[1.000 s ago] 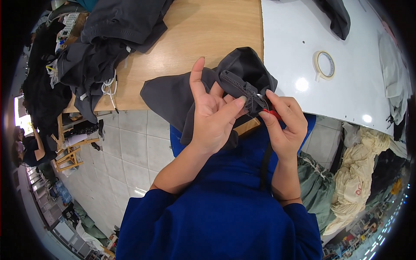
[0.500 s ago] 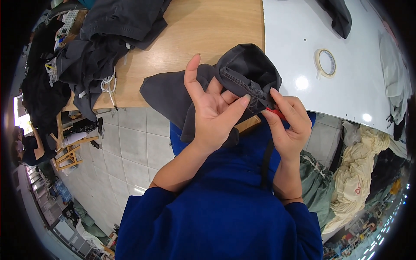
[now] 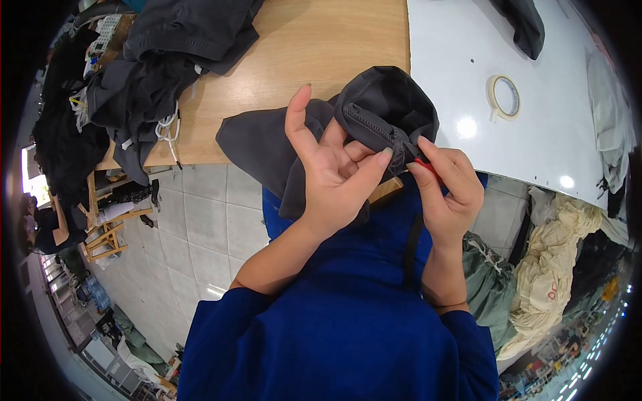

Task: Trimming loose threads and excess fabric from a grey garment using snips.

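Observation:
A dark grey garment (image 3: pixel 261 140) lies partly on the table's near edge, its tube-like opening turned up toward me. My left hand (image 3: pixel 338 180) pinches the stitched seam between thumb and fingers, with the index finger raised. Loose threads (image 3: pixel 398 148) bunch at the seam's end, just beside the left thumb. Close on the right, my right hand (image 3: pixel 449 184) grips a small red-handled tool (image 3: pixel 426 164) between thumb and fingers, against the cloth by those threads. Most of that tool is hidden by the fingers and fabric.
More dark garments (image 3: pixel 194 33) with a white cord (image 3: pixel 168 134) are heaped on the wooden table (image 3: pixel 321 40) at the left. A tape roll (image 3: pixel 503 97) lies on the white tabletop (image 3: pixel 448 73). Cloth bundles (image 3: pixel 552 274) stand at the right; a person (image 3: pixel 53 227) is far left.
Both hands have shifted very slightly to the right with the garment. The tool's tip, seen against the threads before, is now less visible, and the right fingers have tilted a little.

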{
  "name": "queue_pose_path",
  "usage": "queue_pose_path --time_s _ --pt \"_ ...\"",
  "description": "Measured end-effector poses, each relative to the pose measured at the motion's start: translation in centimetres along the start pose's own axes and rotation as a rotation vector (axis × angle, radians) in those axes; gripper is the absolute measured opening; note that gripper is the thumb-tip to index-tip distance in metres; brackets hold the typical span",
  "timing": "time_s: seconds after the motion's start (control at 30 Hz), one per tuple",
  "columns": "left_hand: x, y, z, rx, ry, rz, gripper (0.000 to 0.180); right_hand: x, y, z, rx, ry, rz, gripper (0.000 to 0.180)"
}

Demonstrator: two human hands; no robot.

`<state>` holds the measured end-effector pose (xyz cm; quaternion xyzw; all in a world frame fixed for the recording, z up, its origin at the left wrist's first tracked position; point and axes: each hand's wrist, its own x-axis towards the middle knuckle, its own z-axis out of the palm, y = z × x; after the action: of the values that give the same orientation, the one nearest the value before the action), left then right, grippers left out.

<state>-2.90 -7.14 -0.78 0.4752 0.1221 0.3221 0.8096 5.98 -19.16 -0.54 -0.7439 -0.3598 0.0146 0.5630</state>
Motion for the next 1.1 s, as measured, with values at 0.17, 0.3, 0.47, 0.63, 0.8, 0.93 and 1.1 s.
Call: queue_pose_path --time_s 0.17,0.3,0.47,0.63,0.8,0.93,1.1 --pt "0.1 0.0 0.0 -0.008 0.017 0.001 0.094 0.0 -0.2 -0.4 0.042 -0.016 0.064 0.042" --pt "0.1 0.0 -0.1 0.041 -0.015 0.027 0.093 0.1 -0.2 -0.6 0.012 -0.046 0.045 0.044" --pt "-0.2 -0.3 0.0 0.129 -0.041 0.09 0.099 0.5 -0.5 -0.4 -0.066 -0.018 -0.029 0.045" --pt "-0.2 -0.5 -0.3 0.243 -0.112 0.183 0.092 0.5 -0.4 -0.5 -0.11 -0.006 -0.085 0.045" --pt "-0.4 -0.5 -0.3 0.243 -0.121 0.187 0.092 0.4 -0.3 -0.5 -0.127 -0.002 -0.122 0.043" --pt "-0.3 -0.2 -0.5 0.203 -0.141 0.136 0.093 0.1 -0.3 -0.6 -0.1 0.02 -0.083 0.041" --pt "-0.2 0.4 -0.2 0.023 -0.038 0.017 0.093 -0.5 -0.2 -0.9 -0.044 0.033 -0.022 0.042"
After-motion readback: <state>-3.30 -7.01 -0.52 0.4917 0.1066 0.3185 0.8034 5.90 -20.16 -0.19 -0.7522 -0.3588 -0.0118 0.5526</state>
